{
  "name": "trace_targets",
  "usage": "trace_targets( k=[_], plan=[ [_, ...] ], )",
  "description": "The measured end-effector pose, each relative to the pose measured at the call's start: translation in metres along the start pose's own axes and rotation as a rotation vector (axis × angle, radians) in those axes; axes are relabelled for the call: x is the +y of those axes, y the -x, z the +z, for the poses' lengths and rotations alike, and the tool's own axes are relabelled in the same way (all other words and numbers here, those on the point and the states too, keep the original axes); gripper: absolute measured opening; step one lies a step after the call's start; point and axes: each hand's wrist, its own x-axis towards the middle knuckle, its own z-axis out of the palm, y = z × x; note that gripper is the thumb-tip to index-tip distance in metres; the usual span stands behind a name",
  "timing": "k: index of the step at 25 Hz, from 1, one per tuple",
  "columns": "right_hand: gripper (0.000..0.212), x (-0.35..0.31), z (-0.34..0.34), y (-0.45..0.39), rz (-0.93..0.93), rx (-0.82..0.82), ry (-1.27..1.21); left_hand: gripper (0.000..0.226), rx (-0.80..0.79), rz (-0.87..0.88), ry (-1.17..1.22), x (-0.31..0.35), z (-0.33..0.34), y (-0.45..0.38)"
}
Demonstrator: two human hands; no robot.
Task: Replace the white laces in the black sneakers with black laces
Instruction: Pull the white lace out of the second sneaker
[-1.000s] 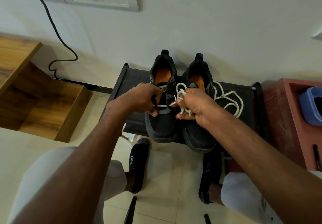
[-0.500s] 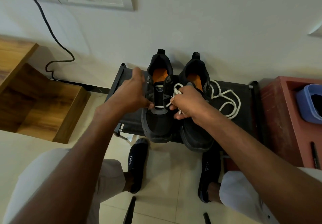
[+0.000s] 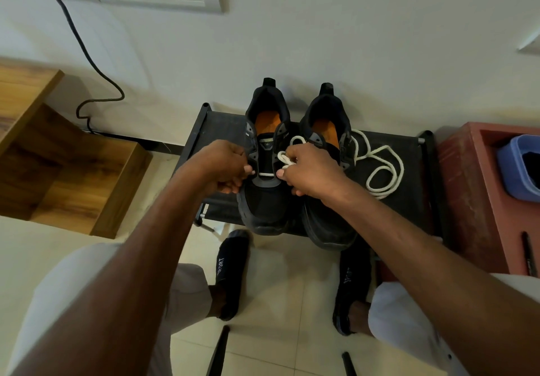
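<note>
Two black sneakers with orange insoles stand side by side on a low black rack. The left sneaker has one white lace bar left across its lowest eyelets. My left hand pinches the left edge of that sneaker at the lace end. My right hand grips a bunch of the same white lace beside the tongue and covers part of the right sneaker. A second white lace lies loose in loops on the rack to the right. No black laces are visible.
A red box holding a blue tub stands right of the rack. A wooden step unit is on the left. A black cable hangs from the wall sockets. My socked feet rest on the tiled floor below the rack.
My left hand came back from the sneaker's collar down to its lowest eyelets. My right hand stayed beside the tongue with the bunched white lace.
</note>
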Motion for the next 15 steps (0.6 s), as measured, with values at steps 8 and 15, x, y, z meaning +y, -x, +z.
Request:
trace_targets(
  k=[8,15],
  plan=[
    [0.044,-0.002,0.000,-0.001,0.003,0.002,0.007,0.021,-0.021,-0.085,0.066,0.006,0.005,0.008],
    [0.032,0.000,0.001,-0.003,-0.022,0.017,0.046,0.013,0.006,-0.076,0.040,0.003,0.010,-0.002]
  ],
)
